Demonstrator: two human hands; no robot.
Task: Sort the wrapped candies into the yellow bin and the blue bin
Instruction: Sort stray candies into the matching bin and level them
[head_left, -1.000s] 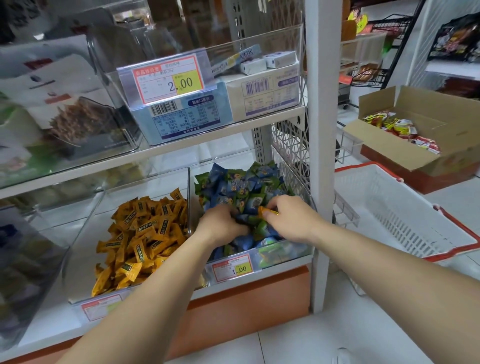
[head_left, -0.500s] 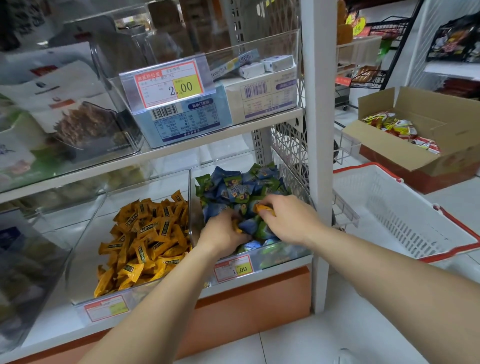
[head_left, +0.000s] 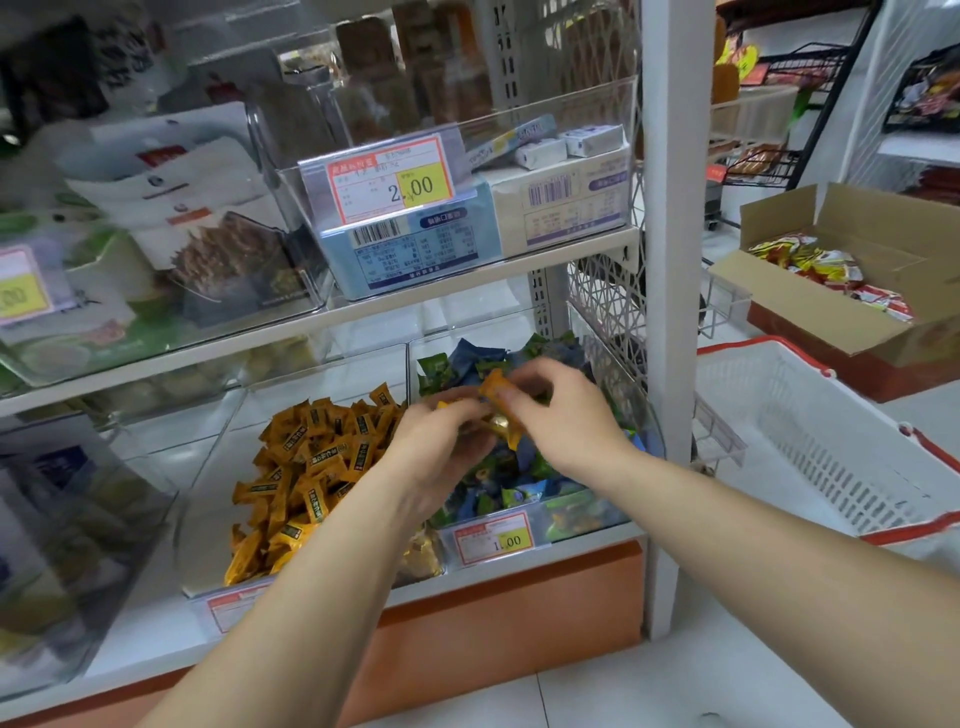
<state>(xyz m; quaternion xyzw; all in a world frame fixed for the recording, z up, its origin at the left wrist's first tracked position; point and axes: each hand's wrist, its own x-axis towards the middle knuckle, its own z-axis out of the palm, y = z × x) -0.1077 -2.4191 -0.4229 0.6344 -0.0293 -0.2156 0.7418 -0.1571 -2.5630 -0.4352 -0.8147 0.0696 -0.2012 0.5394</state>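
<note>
Two clear bins sit side by side on the low shelf. The left bin (head_left: 208, 499) holds a heap of yellow wrapped candies (head_left: 311, 457). The right bin (head_left: 649, 415) holds blue and green wrapped candies (head_left: 514, 488). Both my hands hover over the front of the right bin, close together. My right hand (head_left: 566, 415) pinches a yellow wrapped candy (head_left: 496, 389) between thumb and fingers. My left hand (head_left: 441, 447) is cupped below it, with yellow wrappers (head_left: 498, 423) showing in its palm.
A white shelf post (head_left: 670, 312) stands just right of the blue bin. A white basket with red rim (head_left: 810, 441) sits on the floor to the right, a cardboard box of snack packs (head_left: 831, 291) behind it. The upper shelf (head_left: 415, 291) overhangs the bins.
Both hands have risen out of the blue and green candy heap. The right hand now holds a yellow candy up above the left palm, where more yellow wrappers show.
</note>
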